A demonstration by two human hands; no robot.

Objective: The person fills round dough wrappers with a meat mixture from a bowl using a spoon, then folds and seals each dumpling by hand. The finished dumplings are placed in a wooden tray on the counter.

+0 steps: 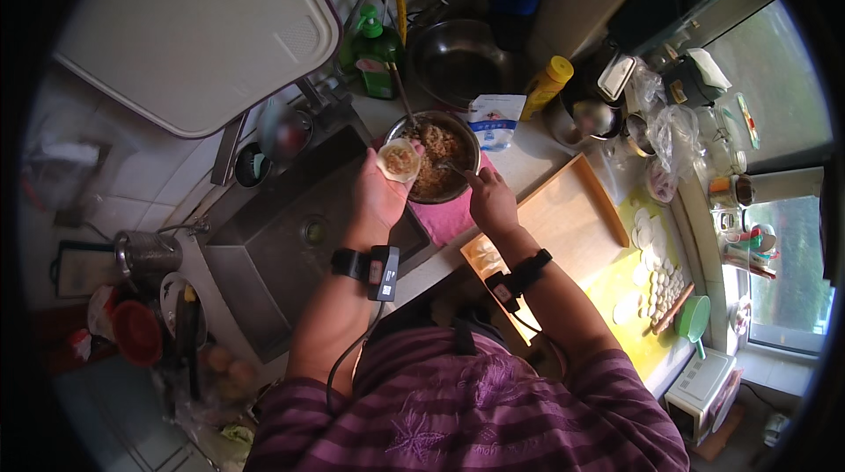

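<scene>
On my left hand (pixel 381 198) rests a round dumpling wrapper (pixel 399 160) with a mound of minced filling in its middle. My left fingers hold it over the near left rim of a metal bowl (pixel 476 142). The bowl contains more minced filling (pixel 439 142). My right hand (pixel 494 201) grips the handle of a metal spoon (pixel 449 165), whose end lies in the filling. A second long-handled utensil (pixel 401 92) leans in the bowl at its far left. Under the bowl lies a pink cloth (pixel 441 218).
A sink (pixel 264 274) is left of the bowl. At right stands a wooden tray (pixel 568 214) with several dumplings (pixel 487 255) along its near left edge. Beyond it, a yellow mat (pixel 610 284) carries wrappers (pixel 650 234), dough pieces (pixel 662 290) and a rolling pin (pixel 673 309). A white-and-blue pouch (pixel 495 122) stands behind the bowl.
</scene>
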